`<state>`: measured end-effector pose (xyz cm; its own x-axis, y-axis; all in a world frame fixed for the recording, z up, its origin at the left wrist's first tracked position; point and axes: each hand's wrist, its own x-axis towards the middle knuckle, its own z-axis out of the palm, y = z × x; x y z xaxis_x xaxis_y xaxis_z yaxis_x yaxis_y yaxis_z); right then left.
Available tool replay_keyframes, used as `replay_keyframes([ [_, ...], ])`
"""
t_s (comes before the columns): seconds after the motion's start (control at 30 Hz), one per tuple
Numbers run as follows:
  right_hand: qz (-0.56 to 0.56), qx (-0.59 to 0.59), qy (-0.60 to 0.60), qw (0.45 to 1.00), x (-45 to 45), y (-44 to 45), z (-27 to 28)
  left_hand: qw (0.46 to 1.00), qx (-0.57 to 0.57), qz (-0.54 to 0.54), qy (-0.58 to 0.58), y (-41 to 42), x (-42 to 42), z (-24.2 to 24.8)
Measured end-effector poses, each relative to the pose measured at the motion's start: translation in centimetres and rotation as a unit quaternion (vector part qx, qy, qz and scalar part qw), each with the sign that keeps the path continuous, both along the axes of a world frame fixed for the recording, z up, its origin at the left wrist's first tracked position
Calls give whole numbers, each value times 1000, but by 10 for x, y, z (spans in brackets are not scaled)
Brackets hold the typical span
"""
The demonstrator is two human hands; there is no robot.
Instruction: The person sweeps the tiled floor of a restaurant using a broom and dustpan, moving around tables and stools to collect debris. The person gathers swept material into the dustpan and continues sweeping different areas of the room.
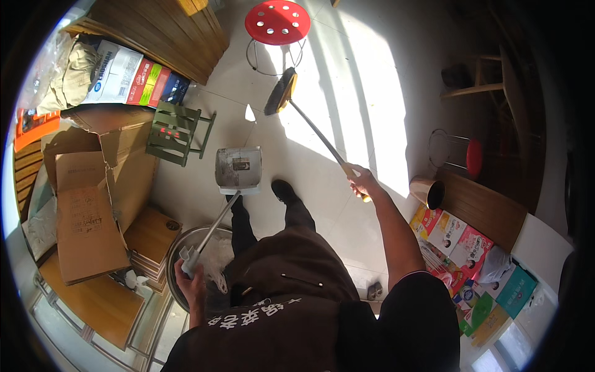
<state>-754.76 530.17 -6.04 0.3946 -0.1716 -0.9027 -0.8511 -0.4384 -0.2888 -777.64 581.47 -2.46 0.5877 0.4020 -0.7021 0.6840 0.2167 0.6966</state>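
Note:
My right hand (pixel 364 182) grips the handle of a broom (pixel 320 135) near its end, arm stretched forward. The broom's dark bristle head (pixel 281 92) rests by the tiled floor at the edge of a sunlit patch, just below a red round stool (pixel 277 22). Low on the left, my left hand (pixel 191 276) is closed around the grey grip of a long-handled dustpan (pixel 238 169). Its pan lies in front of my feet, with dark smudges and a label inside. A small bright spot lies on the floor between the pan and the broom head.
A green folding stool (pixel 173 134) stands left of the dustpan, before an open cardboard box (pixel 86 218). A large metal basin (pixel 176 246) holding a plastic bag is beside my left leg. At right are a tipped red stool (pixel 473 158), a bin (pixel 425 192) and several colourful packages (pixel 469 246).

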Motion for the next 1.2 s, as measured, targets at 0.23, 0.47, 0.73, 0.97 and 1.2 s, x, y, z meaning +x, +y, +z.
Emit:
replay_keyframes([
  [0.23,-122,-74,-82,986,-53,44,6,990,-22,-126,-64,70,45,-31],
  [0.47,-309,-4,-72,948,-330,180,12,973,-6,-227,-42,122,96,-49],
  [0.73,-265,-71,-193,942,-492,272,-65,941,14,-331,-66,128,126,-48],
  [0.97,-434,21,-59,899,-248,227,-76,933,20,-349,-80,112,163,-44],
  [1.2,-472,50,-139,869,-60,144,-70,939,29,-341,-3,100,216,-18],
])
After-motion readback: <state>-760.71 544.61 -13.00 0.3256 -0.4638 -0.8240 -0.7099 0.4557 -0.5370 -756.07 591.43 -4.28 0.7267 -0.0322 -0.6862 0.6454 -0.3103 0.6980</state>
